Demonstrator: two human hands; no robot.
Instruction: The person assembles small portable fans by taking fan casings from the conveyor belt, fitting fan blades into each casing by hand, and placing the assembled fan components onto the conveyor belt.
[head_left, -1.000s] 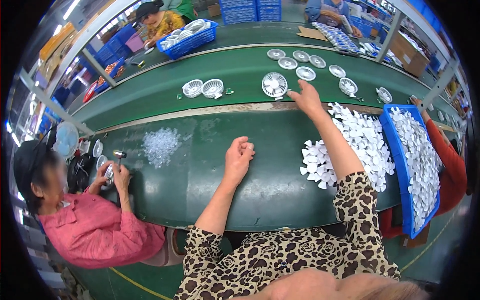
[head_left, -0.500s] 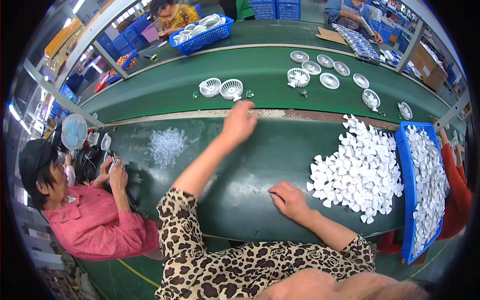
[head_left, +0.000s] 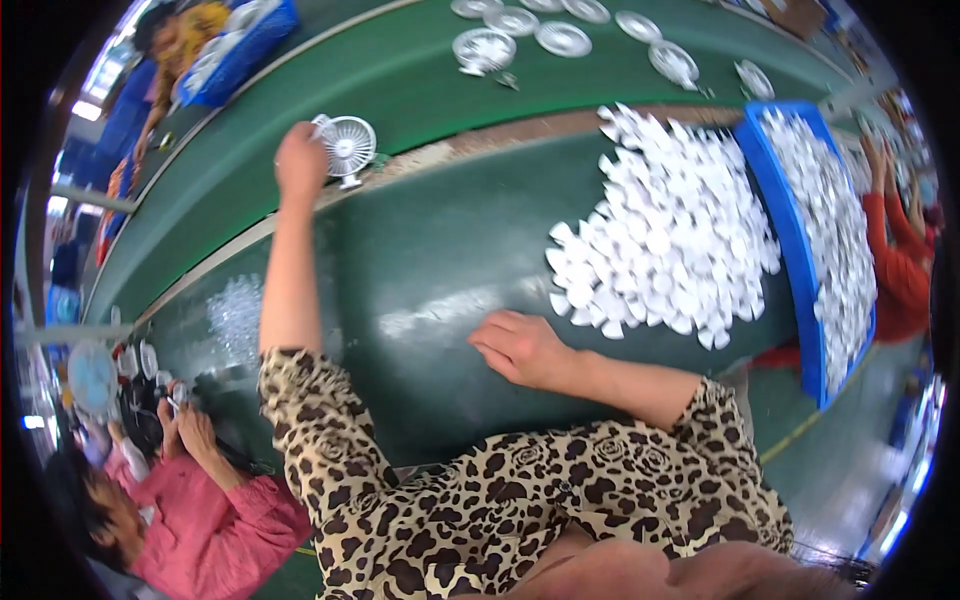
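Observation:
My left hand stretches out over the green belt at the left, its fingers curled and partly hidden. It meets the left edge of a round white fan housing with radial ribs and a small foot. What lies under this hand cannot be seen. Above the dark green table, my right hand is closed in a loose curl, its fingertips turned down; anything inside it is hidden. A big heap of white fan blades lies to the right of this hand.
A long blue crate full of white blades borders the heap. Small clear pieces lie at the table's left. More white fan grilles are on the belt. A person in pink sits at left; another in red works at right.
My view has turned, shifting the scene. My left hand has moved left and forward to the fan housings; one of the pair no longer shows. My right hand stays curled near the table.

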